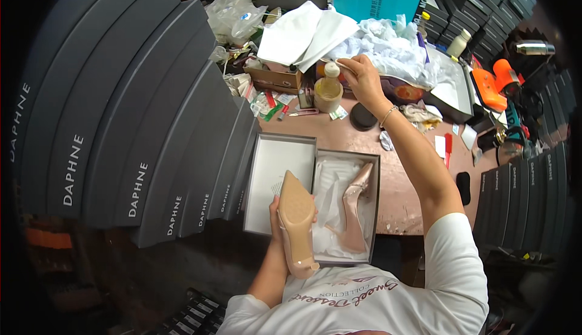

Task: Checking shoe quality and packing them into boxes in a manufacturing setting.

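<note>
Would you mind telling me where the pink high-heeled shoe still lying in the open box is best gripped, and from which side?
Probably around the narrow waist between heel and toe, coming from above. The shoe in the box lies on its side on white tissue, toe toward the person, thin heel pointing away. The box walls close off the sides, leaving only the top open. The left hand already holds the other shoe; the right hand is at a small bottle.

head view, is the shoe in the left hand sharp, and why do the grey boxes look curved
Head view: the beige shoe in the left hand is fairly sharp, sole up; the stacked grey boxes bow from fisheye distortion near the rim; corners go black.
</note>
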{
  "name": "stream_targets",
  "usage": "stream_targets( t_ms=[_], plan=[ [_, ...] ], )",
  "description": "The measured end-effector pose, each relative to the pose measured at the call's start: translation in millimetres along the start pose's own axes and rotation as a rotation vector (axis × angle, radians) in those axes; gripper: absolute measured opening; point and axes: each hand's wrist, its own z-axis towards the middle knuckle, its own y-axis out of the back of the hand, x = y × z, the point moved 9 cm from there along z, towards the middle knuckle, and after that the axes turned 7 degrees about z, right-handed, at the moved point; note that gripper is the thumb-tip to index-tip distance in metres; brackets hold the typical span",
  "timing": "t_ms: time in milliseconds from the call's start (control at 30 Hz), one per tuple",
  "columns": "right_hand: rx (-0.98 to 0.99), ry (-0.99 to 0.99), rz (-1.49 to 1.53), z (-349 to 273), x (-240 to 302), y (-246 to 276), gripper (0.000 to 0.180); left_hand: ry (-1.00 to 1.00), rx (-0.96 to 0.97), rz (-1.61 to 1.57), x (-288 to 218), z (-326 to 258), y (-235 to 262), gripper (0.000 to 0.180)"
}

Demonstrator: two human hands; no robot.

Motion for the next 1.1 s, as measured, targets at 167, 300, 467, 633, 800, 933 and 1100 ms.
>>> stream_targets(
  t_ms=[167, 300, 467, 633, 800, 933, 1100],
  plan=[
    [0.134, 0.114, -0.132, 5, -19, -55, 0.033, 0.041, 0.221, -0.171, 4, 10, 3, 0.074],
    [0.108, 0.000, 0.026, -7, -40, -62, 0.044, 0.016, 0.099, -0.208, -1, 14, 6, 0.075],
    [-0.151, 0.120, 0.039, -18, -17, -14, 0.043, -0.027, 0.129, -0.212, -11, 7, 0, 0.076],
    [-0.838, -0.536, 1.099, -123, -163, 67, 0.024, -0.003, 0.153, -0.325, -7, 7, 9, 0.074],
    [-0.935, -0.711, 1.349, -171, -202, 48, 0.019, 0.069, 0.174, -0.266, -3, 11, 3, 0.071],
    [-0.527, -0.246, 0.673, -54, -66, 36, 0.040, 0.048, 0.115, -0.156, -8, 1, 6, 0.074],
    [0.060, 0.116, -0.072, -25, -9, -57, 0.032, 0.077, 0.096, -0.097, -6, -8, 2, 0.072]
  ],
)
